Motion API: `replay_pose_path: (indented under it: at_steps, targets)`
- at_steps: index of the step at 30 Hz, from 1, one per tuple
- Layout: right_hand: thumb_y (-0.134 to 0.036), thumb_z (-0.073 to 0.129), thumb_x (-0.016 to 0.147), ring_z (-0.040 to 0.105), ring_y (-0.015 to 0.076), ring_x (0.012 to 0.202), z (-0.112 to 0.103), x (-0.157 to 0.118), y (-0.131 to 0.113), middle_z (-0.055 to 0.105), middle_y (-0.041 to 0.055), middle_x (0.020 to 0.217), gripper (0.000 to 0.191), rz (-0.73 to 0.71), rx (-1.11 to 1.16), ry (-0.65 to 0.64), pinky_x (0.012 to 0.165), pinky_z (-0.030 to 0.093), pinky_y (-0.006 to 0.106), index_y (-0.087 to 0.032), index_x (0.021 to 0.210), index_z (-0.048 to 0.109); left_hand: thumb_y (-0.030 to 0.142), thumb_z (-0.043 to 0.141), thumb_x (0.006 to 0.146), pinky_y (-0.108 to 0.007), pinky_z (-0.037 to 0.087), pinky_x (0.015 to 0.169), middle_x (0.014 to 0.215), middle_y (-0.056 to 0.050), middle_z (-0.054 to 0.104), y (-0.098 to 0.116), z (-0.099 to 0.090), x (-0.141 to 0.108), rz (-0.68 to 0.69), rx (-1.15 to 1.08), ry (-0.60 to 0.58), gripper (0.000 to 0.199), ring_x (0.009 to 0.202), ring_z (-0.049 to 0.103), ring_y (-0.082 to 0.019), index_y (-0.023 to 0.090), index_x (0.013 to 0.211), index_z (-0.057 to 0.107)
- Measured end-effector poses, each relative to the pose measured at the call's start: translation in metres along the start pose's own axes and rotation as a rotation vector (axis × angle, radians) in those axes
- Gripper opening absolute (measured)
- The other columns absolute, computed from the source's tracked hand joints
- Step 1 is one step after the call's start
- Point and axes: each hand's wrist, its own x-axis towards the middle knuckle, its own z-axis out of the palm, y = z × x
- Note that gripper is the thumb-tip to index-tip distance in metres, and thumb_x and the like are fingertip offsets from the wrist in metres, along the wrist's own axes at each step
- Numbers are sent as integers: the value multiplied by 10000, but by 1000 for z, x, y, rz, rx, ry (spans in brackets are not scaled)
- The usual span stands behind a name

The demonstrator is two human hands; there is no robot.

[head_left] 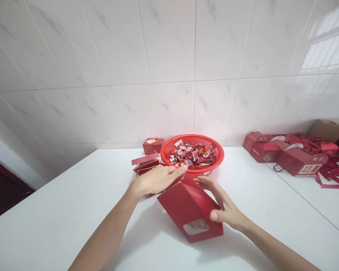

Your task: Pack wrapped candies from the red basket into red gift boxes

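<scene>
A red paper gift box [190, 205] with a small white window on its near end stands at an angle on the white table. My left hand [158, 178] lies palm down over its far left end, fingers stretched out flat. Those fingertips are close to the rim of a red plastic basket [220, 160], which holds many wrapped candies [193, 154]. My right hand [224, 207] curves around the right side of the box, thumb on the near end and fingers along the far side. Partly covered by my left hand is another red box [145, 163] with raised flaps.
A small patterned red box [152, 146] sits against the tiled wall, left of the basket. Several folded red gift boxes [299, 160] are grouped at the right. Dark red ribbons [335, 173] and a brown cardboard box [327, 130] are at the far right.
</scene>
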Motion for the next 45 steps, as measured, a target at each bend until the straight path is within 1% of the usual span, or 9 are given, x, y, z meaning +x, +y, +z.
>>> replay_pose_path:
  at_steps: [3,8,12,20,23,30,35,41,45]
  targets:
    - [-578,803,722,435,339,1400,2,-5,-5,449,127,1539,903,-8,-181,-1,1141,384,497,-286,1476,401,646,586,795,-317,515,718,836,-41,699,11,-8,-7,40,41,-94,565,844,682,-257,244,1182,674]
    - [-427,707,850,597,295,1228,5,-1,-1,592,118,1408,614,6,-243,62,1035,492,433,-240,1394,493,619,649,775,-287,501,694,951,-38,713,43,-25,-16,133,112,-321,667,816,670,-219,244,1324,603]
    - [-375,681,876,664,253,1091,9,2,1,665,83,1307,460,49,-190,78,954,535,388,-235,1298,563,532,694,793,-267,486,709,1050,-34,708,54,-27,-12,218,137,-372,504,861,645,-199,239,1203,673]
    - [-415,686,879,669,248,1069,11,1,10,688,78,1250,417,80,-228,101,941,525,373,-225,1229,563,489,500,950,-230,400,589,704,6,578,42,-8,-3,245,-80,-337,374,628,507,-125,177,845,677]
    - [-425,671,889,672,243,1064,12,1,12,682,83,1271,450,66,-213,76,928,525,365,-231,1272,535,493,546,920,-225,345,539,662,25,500,35,-1,6,175,-136,-326,339,586,435,-113,181,911,678]
    - [-484,660,889,671,249,1015,14,-2,22,709,89,1179,433,109,-182,69,902,530,373,-214,1215,571,434,670,832,-215,362,587,739,15,545,25,3,22,97,-298,-574,297,657,464,-114,169,966,683]
    - [-700,656,803,673,284,1018,12,-6,41,681,124,1217,711,136,98,-1,857,552,403,-228,1321,539,501,681,844,-228,425,662,916,-36,654,19,4,25,80,-373,-679,378,799,570,-152,174,1034,706]
    - [-765,513,846,679,314,1033,0,-3,46,692,132,1197,665,232,331,150,890,543,465,-246,1252,602,638,539,916,-296,486,830,1040,-90,698,16,2,37,197,-478,-599,530,924,632,-194,170,1108,700]
    - [-727,693,737,688,307,997,2,-1,43,708,126,1136,723,188,355,31,890,546,460,-214,1240,604,590,618,876,-295,496,822,1005,-89,714,22,4,69,213,-395,-486,487,892,641,-185,164,1100,690]
